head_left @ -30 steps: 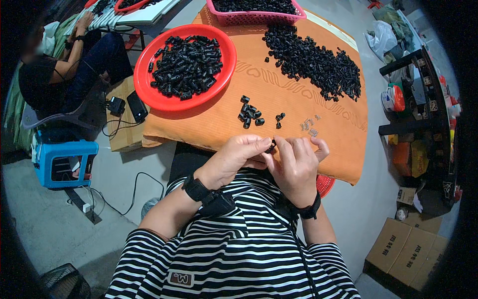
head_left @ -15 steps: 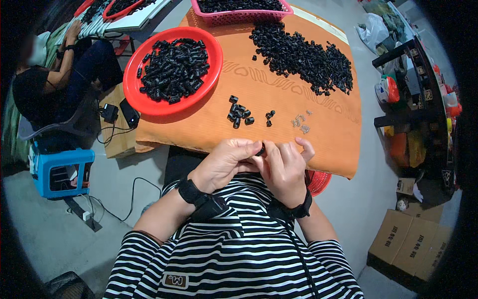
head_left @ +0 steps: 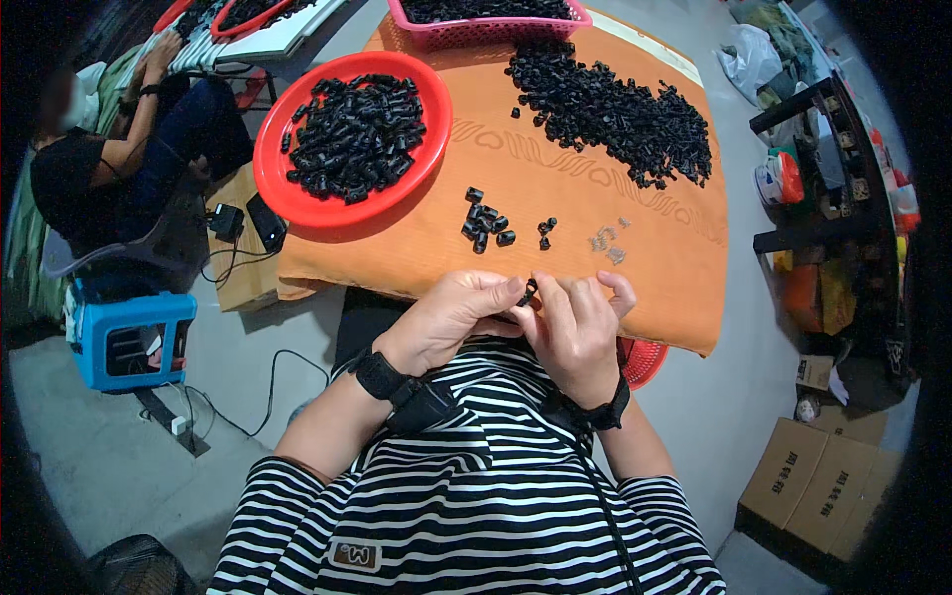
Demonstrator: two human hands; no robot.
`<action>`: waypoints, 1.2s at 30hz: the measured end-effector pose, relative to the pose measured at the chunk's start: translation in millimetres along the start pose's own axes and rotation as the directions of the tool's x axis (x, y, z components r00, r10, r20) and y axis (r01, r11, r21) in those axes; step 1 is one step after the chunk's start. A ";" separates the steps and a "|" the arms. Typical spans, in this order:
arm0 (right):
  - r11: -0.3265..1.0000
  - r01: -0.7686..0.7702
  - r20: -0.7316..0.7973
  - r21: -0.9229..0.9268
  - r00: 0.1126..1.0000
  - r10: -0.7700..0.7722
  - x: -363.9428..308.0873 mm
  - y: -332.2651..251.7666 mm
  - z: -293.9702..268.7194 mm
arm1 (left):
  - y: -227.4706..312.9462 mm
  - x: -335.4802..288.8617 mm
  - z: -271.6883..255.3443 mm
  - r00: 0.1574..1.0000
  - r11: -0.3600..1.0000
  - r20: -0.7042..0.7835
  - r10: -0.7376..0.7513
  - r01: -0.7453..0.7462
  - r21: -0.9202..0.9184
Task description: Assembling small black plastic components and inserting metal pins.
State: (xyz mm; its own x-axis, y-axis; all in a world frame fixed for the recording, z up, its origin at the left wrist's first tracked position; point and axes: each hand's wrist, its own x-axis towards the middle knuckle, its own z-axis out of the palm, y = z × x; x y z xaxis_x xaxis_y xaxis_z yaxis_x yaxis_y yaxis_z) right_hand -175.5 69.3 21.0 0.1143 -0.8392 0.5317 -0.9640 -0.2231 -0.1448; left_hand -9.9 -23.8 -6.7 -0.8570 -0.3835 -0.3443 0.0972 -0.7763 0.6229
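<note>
Between the fingertips of both hands is a small black plastic part (head_left: pixel 529 291), just off the near edge of the orange-covered table (head_left: pixel 397 263). My left hand (head_left: pixel 461 309) pinches it with thumb and fingers from one side. My right hand (head_left: pixel 575 322) grips it from the other, one finger raised. Beyond my hands lie a group of black cylindrical pieces (head_left: pixel 486 223), a few smaller black bits (head_left: pixel 545 233) and several clear small pieces (head_left: pixel 608 241). The held part's exact shape is mostly hidden by fingers.
A red round tray (head_left: pixel 268 159) of black cylinders sits at left, a pink basket (head_left: pixel 476 38) at the far edge, and a pile of small black parts (head_left: pixel 615 114) at far right. A co-worker (head_left: pixel 119 159) sits at left. Shelving (head_left: pixel 843 178) and cardboard boxes (head_left: pixel 813 486) stand right.
The black part has turned in my fingertips and shows more now. My right hand has shifted slightly. The whole view has moved a little, with the table lying slightly further right.
</note>
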 end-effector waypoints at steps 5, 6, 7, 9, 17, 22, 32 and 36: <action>0.998 -0.007 0.003 0.056 1.000 0.007 1.7 -3.9 -2.3 | -4.7 3.1 -5.6 0.999 0.999 0.027 0.026 -0.027 0.025; 0.999 -0.013 0.002 0.049 1.000 0.013 1.3 -4.2 -2.3 | -4.2 4.0 -3.6 0.999 0.999 0.035 0.021 -0.022 0.027; 0.997 -0.012 -0.005 0.072 1.000 0.012 1.1 -5.1 -1.6 | -3.2 3.1 -0.7 1.000 1.000 0.021 0.023 -0.022 -0.010; 0.996 0.000 -0.032 0.088 0.999 0.003 0.4 -7.4 1.0 | -2.4 1.6 1.0 0.999 0.996 0.046 0.015 -0.011 -0.087; 0.998 -0.064 -0.014 -0.001 0.998 0.063 2.7 -6.5 -2.0 | -2.2 4.0 6.4 0.997 0.994 0.014 0.070 -0.068 -0.083; 0.997 -0.032 0.002 -0.072 0.999 0.032 -0.5 -2.2 -4.4 | -1.3 2.7 -2.9 0.996 0.998 0.058 0.061 -0.060 -0.015; 0.999 -0.025 -0.013 -0.047 1.000 0.024 0.4 -4.6 -5.6 | -3.3 0.0 -8.2 0.999 1.000 0.039 0.028 -0.028 0.011; 0.997 -0.037 -0.018 0.062 0.999 0.038 0.9 -1.2 -5.1 | 5.2 -5.2 -0.4 0.997 0.988 0.071 -0.004 0.015 -0.156</action>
State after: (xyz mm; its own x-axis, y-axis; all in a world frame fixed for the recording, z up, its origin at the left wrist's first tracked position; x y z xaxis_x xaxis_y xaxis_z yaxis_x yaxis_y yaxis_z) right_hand -175.4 71.4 25.9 0.0730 -0.8380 0.5408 -0.9510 -0.2219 -0.2155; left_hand -4.8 -26.0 -2.0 -0.8911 -0.3440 -0.2961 0.1621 -0.8505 0.5005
